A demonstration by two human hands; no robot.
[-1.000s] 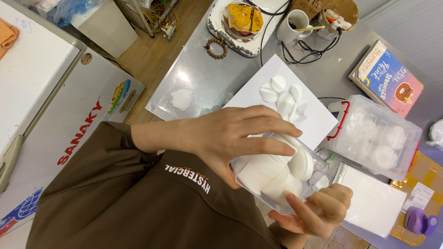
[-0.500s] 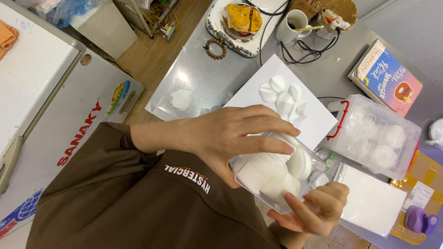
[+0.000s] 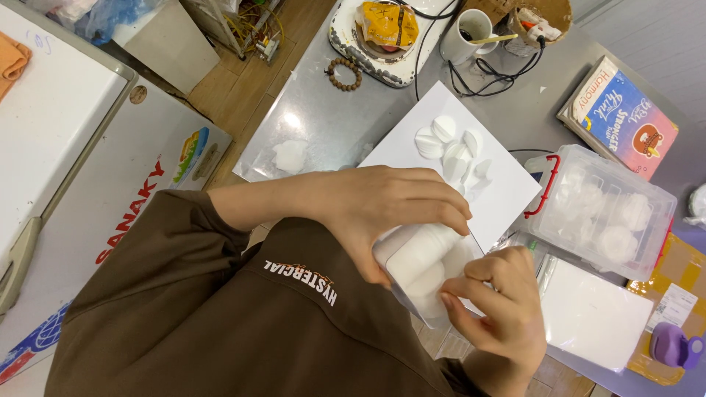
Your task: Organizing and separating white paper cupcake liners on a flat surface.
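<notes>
Left hand (image 3: pixel 382 209) curled over clear bag of white pads (image 3: pixel 426 265), gripping; right hand (image 3: pixel 496 301) pinching its edge

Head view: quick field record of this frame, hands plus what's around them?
left hand: grips clear bag of white round pads from above
right hand: pinches the bag's lower edge
bag contents: several white pads, count unclear
white sheet: on the metal table, loose white pads piled on it
clear lidded box: right of the sheet, red latch, more white pads inside
far edge: white mug, bead bracelet
right corner: book
</notes>
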